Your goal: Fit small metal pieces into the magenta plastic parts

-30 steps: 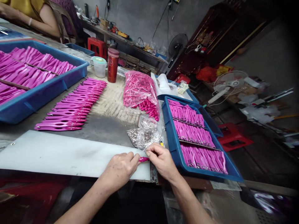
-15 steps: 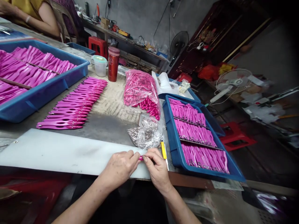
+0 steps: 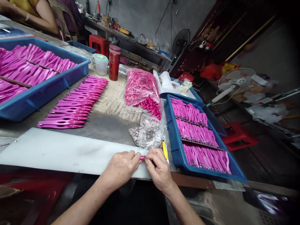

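Near the front edge of a white board (image 3: 70, 154), my left hand (image 3: 123, 165) is closed round a small magenta piece (image 3: 142, 157), whose tip sticks out toward the right. The fingertips of my right hand (image 3: 159, 168) are pinched at that same tip. Most of the piece is hidden by the fingers. Behind the hands lies clear plastic with small metal parts (image 3: 150, 136), and a yellow-handled tool (image 3: 164, 150) is beside my right hand. A row of magenta pieces (image 3: 75, 103) lies to the left, and a plastic bag of magenta parts (image 3: 142, 89) is farther back.
Blue trays of pink pieces stand at the left (image 3: 47, 93) and right (image 3: 173, 147). A red tumbler (image 3: 114, 64) and a lidded tub (image 3: 100, 65) are at the back. Another person's arm (image 3: 44, 20) rests at the far left.
The view has shifted slightly. Both hands keep their hold on the magenta piece, and a little more of its tip shows between the fingers.
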